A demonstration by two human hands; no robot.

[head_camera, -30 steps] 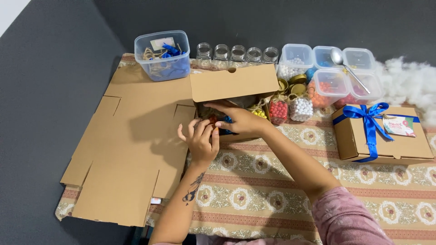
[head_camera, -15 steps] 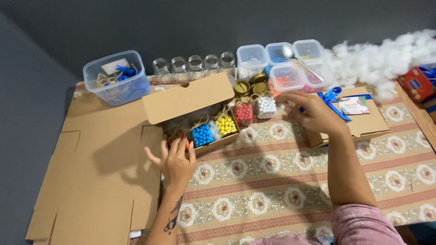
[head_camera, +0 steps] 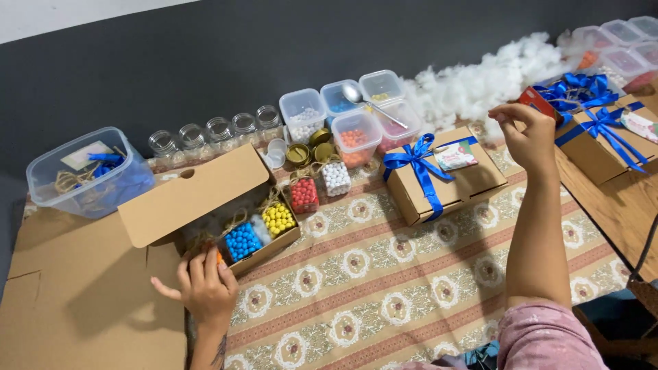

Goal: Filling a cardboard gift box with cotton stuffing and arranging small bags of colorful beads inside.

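My left hand (head_camera: 203,288) rests with spread fingers on the near corner of an open cardboard box (head_camera: 195,195), touching it. Inside the box sit small jars of blue beads (head_camera: 242,241) and yellow beads (head_camera: 278,219). Jars of red beads (head_camera: 303,195) and white beads (head_camera: 336,178) stand just outside it. My right hand (head_camera: 526,133) hovers in the air, fingers curled and holding nothing, above the right end of a closed cardboard box tied with a blue ribbon (head_camera: 444,177). White stuffing (head_camera: 480,82) lies behind it.
Empty glass jars (head_camera: 219,130) line the back edge, with lidded plastic tubs (head_camera: 343,109) and a spoon (head_camera: 370,103). A plastic bin of twine and ribbon (head_camera: 86,171) is at far left, flat cardboard (head_camera: 75,294) beneath. More ribboned boxes (head_camera: 610,137) sit far right.
My right hand has lifted off the ribboned box and moved right toward the stuffing. The view has swung right. My left hand stays at the open box's corner.
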